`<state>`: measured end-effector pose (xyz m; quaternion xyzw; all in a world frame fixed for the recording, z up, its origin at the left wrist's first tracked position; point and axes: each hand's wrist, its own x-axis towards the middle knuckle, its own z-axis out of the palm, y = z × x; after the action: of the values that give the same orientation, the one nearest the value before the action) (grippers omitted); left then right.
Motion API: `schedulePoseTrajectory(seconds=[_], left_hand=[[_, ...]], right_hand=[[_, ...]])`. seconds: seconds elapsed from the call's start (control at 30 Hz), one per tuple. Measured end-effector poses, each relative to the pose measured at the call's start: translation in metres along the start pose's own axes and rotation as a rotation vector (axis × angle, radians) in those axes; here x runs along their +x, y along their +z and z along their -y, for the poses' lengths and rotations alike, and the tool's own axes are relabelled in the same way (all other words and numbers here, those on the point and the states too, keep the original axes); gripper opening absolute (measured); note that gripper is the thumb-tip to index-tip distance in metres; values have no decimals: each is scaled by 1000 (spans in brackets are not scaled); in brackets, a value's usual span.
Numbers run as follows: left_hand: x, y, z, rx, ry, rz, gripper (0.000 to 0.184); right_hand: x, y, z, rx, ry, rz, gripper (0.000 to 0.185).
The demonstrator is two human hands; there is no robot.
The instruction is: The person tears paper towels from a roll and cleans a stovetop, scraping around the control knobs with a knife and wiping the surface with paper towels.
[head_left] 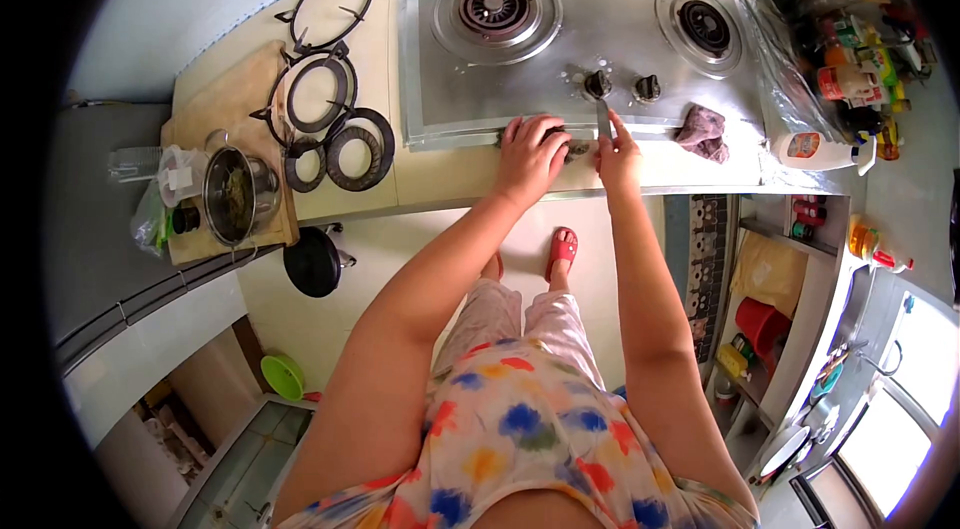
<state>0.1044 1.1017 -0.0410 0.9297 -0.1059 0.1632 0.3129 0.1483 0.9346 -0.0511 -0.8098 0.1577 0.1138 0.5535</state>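
My right hand (620,159) is closed around a narrow, flat grey tool (603,117), like a knife or scraper; its exact kind is unclear. The tool's far end meets the base of the left black stove knob (597,84), where whitish specks lie on the steel. A second knob (647,88) sits just to the right. At the front edge of the gas stove (480,99), my left hand (533,159) has its fingers curled over something dark, mostly hidden under them. A crumpled purplish rag (703,133) lies right of my right hand.
Two bare burners, the left burner (494,9) and the right burner (704,24), show on the stove. Black pan supports (333,9) and rings (360,150) lie on the left counter, near a metal pot (262,191) on a wooden board. A white spray bottle (815,151) lies at right.
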Motion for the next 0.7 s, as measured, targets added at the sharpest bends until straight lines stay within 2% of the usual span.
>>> schedulePoseTrajectory(seconds=[0.37, 0.47, 0.7], left_hand=[[-24, -20, 38, 51, 34, 75, 27], [-23, -21, 38, 52, 35, 82, 26], [-23, -21, 38, 59, 47, 77, 26]], right_hand=[[-9, 16, 20, 50, 139, -143, 50], [5, 15, -5, -289, -29, -204, 50], [6, 13, -9, -360, -57, -196, 49]])
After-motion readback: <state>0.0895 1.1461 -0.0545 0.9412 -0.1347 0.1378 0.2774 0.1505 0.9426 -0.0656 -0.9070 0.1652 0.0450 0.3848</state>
